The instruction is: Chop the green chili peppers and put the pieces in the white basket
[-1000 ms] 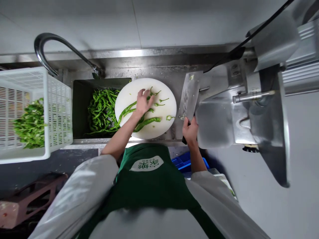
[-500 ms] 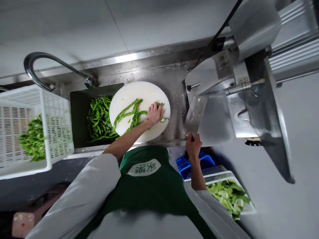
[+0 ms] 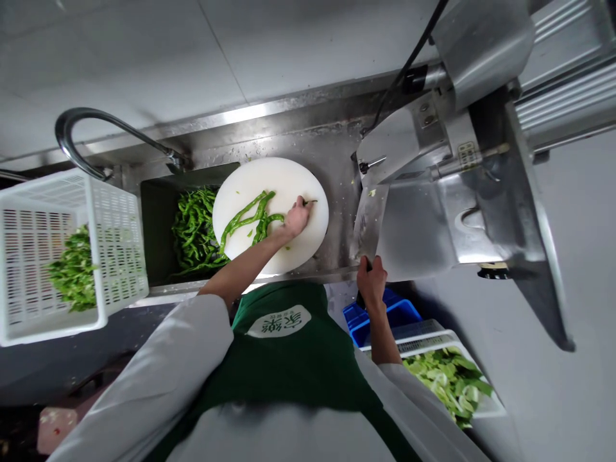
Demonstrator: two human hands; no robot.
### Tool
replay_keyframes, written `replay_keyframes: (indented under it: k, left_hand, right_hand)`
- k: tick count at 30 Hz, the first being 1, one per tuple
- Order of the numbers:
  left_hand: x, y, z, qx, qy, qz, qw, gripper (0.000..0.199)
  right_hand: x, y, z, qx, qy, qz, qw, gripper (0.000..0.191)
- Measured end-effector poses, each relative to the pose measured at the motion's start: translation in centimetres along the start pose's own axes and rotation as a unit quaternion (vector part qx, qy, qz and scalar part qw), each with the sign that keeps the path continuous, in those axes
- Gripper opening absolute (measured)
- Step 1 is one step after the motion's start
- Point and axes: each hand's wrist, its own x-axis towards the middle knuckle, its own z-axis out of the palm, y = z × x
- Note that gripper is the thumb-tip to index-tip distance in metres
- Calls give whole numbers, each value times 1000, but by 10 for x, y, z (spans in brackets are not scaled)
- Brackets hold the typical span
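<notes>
On the round white cutting board [image 3: 260,174], my left hand [image 3: 297,217] is closed near the right side, with a small dark green pepper end showing past its fingertips. Several long green peppers [image 3: 244,218] lie on the board just left of that hand. My right hand [image 3: 372,281] grips the handle of a wide cleaver [image 3: 369,221] beyond the board's right side. The cleaver's blade points away from me, beside the metal machine. More green peppers [image 3: 195,231] fill part of the dark sink basin, left of the board.
A white basket [image 3: 118,237] with chopped greens stands at the left, below a curved faucet [image 3: 120,125]. A metal slicing machine [image 3: 416,231] is at the right. Blue container [image 3: 402,312] and crate of leafy greens [image 3: 447,382] sit lower right.
My left hand has closed more and lifted its fingers from the spread pose. The pale pieces by the board's right edge are gone. The cleaver has shifted slightly left and turned more upright.
</notes>
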Motion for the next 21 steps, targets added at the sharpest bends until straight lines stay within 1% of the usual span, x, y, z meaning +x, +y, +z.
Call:
replay_keyframes:
  k: [3, 5, 6, 7, 8, 9, 10, 11, 13, 14, 15, 16, 17, 19, 20, 21]
  left_hand:
    - [14, -12, -13, -73, 22, 8, 997, 24]
    - [17, -19, -27, -105, 53, 0, 993, 23]
    - [16, -23, -36, -142, 77, -14, 987, 23]
    - [12, -28, -47, -199, 104, -33, 974, 22]
    - [4, -33, -59, -272, 133, -54, 952, 20]
    - [-7, -40, -71, -353, 158, -74, 919, 18]
    - [-22, -47, -84, -431, 175, -92, 880, 18]
    - [-41, -57, -96, -499, 183, -107, 841, 20]
    - [-91, -79, -115, -592, 175, -137, 774, 25]
    - [-120, -92, -121, -635, 174, -156, 736, 26]
    - [-151, -106, -124, -673, 187, -175, 693, 25]
    - [-183, -120, -124, -707, 209, -187, 649, 21]
    - [-216, -133, -120, -731, 242, -194, 608, 18]
    - [-280, -156, -105, -729, 312, -216, 570, 8]
    - [-311, -165, -95, -714, 348, -251, 553, 5]
    - [-340, -172, -83, -693, 379, -292, 540, 8]
  right_hand:
    - [-4, -1, 3, -2, -5, -1, 1000, 34]
    - [-7, -3, 4, -9, -8, -7, 1000, 34]
    - [-9, -5, 4, -16, -10, -13, 1000, 34]
    - [-11, -7, 3, -26, -13, -23, 999, 34]
    - [-14, -10, 3, -38, -18, -35, 998, 34]
    - [-16, -13, 2, -54, -23, -50, 997, 33]
    - [-18, -16, 1, -69, -25, -68, 995, 33]
    - [-19, -20, 2, -80, -24, -91, 992, 33]
    - [-19, -26, 7, -85, -18, -157, 984, 38]
    - [-17, -30, 12, -81, -17, -194, 977, 42]
    - [-13, -33, 19, -78, -19, -228, 970, 46]
    - [-8, -37, 27, -79, -25, -252, 964, 50]
    - [-2, -40, 37, -87, -35, -266, 959, 52]
    - [8, -45, 56, -116, -55, -272, 954, 54]
    - [13, -47, 65, -131, -62, -274, 951, 55]
    - [16, -48, 72, -143, -67, -280, 947, 55]
